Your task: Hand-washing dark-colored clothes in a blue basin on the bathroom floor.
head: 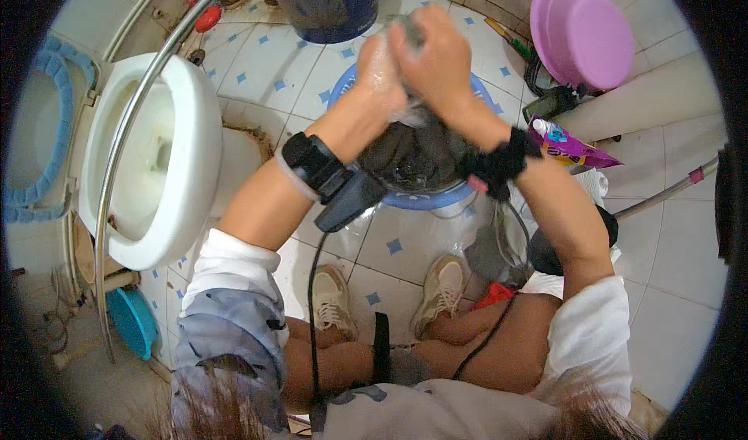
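Note:
Over a blue basin (429, 199) on the tiled floor, my two hands are pressed together around a wet, greyish cloth (416, 34). My left hand (380, 69) looks wet and is closed against the cloth's near side. From the right, my right hand (437, 60) grips the same bunched fabric, blurred by motion. Below them, dark wet fabric (409, 153) fills much of the basin, with some water showing. How the cloth runs down from my hands is partly hidden. A black strap with a device (312, 159) sits on my left wrist, and a fuzzy black band (502, 162) on my right.
A toilet (201, 147) stands at left behind a bent metal rail (125, 118). A dark bucket (327, 13) is beyond the basin. To the right are a pink basin (602, 42), a purple pouch (575, 147) and a pole (660, 191). Cables hang from both wrists.

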Tool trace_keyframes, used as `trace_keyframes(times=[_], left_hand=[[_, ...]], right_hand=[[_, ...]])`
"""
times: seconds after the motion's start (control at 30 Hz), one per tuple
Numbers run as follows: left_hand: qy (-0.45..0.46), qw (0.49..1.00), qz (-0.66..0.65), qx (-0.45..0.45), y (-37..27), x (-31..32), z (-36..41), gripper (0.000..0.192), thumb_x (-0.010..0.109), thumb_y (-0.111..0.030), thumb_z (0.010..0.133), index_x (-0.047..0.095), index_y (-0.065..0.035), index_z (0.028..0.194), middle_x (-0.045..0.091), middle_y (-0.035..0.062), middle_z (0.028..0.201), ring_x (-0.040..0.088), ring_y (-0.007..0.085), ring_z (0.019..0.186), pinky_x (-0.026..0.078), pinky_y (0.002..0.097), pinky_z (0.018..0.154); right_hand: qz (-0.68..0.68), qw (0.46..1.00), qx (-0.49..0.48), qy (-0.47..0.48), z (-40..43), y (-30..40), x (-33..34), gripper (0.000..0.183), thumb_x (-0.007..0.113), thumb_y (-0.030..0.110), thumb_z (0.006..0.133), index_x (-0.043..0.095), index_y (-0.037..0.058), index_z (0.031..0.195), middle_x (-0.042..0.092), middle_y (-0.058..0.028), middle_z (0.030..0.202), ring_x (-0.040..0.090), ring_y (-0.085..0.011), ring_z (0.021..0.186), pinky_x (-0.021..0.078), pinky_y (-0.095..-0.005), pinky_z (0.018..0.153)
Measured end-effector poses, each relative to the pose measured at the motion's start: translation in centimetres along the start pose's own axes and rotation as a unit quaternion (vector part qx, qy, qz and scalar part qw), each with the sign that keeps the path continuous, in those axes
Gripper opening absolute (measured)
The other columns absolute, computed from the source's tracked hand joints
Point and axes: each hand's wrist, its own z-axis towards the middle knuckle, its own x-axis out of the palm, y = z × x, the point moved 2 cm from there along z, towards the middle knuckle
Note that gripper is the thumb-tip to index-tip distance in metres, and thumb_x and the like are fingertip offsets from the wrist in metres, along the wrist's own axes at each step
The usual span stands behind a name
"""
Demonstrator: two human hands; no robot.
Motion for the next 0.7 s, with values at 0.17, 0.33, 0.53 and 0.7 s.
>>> trace_keyframes(times=[0.17,0.33,0.53,0.7], left_hand=[[0.047,0.996,-0.047,-0.058,0.8,-1.7,1.4,0.028,0.032,-0.027,0.085,0.044,-0.008,0.101,0.049,0.0063,0.102,0.049,0.017,0.091,0.043,0.0312,0.075],[0.208,0.967,0.0,-0.146,1.4,1.7,0.1,0.026,0.035,-0.026,0.086,0.046,-0.0056,0.099,0.052,0.0062,0.097,0.054,0.0169,0.08,0.046,0.0318,0.071],[0.376,0.827,0.407,0.093,0.6,1.1,-1.2,0.038,0.066,-0.018,0.066,0.052,-0.0024,0.098,0.056,0.0064,0.094,0.051,0.014,0.088,0.042,0.0281,0.077],[0.269,0.923,0.259,-0.095,-0.3,-0.6,0.1,0.038,0.06,-0.005,0.066,0.048,0.0008,0.101,0.055,0.0125,0.093,0.054,0.0191,0.082,0.044,0.0311,0.074]], right_hand=[[0.076,0.988,-0.129,0.036,-0.7,-1.0,0.2,0.018,0.061,0.018,0.064,0.053,0.0036,0.071,0.052,-0.0103,0.069,0.052,-0.0251,0.061,0.043,-0.0304,0.057],[0.26,0.862,0.432,0.041,3.0,-8.0,-1.8,0.022,0.055,0.02,0.07,0.053,-0.0011,0.076,0.057,-0.0126,0.065,0.057,-0.026,0.063,0.0465,-0.034,0.06],[0.646,0.593,0.458,0.144,7.8,-5.1,-5.7,0.027,0.052,0.026,0.072,0.053,0.0036,0.056,0.055,-0.0118,0.054,0.052,-0.0239,0.043,0.0459,-0.0319,0.045],[0.661,0.584,0.461,0.096,9.0,-5.1,-9.5,0.023,0.052,0.022,0.073,0.054,-0.0002,0.066,0.058,-0.0142,0.066,0.056,-0.0267,0.057,0.0474,-0.0321,0.056]])
